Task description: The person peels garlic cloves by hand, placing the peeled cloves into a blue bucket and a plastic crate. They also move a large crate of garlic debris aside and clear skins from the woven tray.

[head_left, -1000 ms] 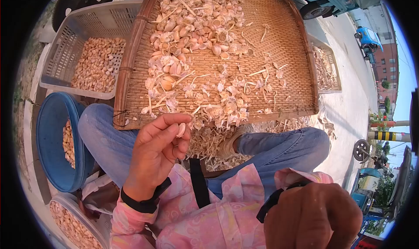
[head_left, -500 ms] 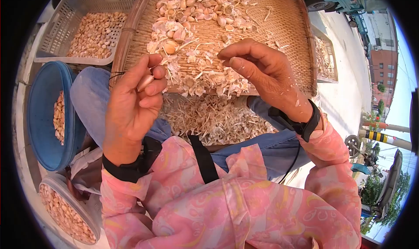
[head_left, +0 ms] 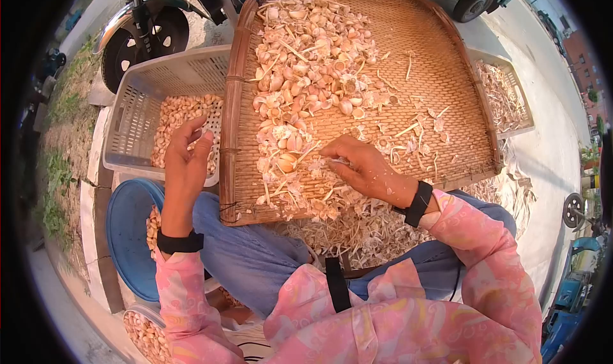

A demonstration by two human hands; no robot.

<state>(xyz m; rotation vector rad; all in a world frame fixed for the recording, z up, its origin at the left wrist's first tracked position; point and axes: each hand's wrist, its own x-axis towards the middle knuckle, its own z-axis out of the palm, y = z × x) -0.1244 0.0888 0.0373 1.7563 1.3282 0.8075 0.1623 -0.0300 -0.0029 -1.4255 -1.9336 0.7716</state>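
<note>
Both arms out, left hand above crate, right hand on tray

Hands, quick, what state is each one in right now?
Left hand: open over the white basket, nothing visibly held.
Right hand: curled into garlic on the woven tray; grip cannot be told.

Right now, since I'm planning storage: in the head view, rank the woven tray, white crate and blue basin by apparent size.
1. woven tray
2. white crate
3. blue basin, partly hidden by an arm, so crate versus basin is unsure.
</note>
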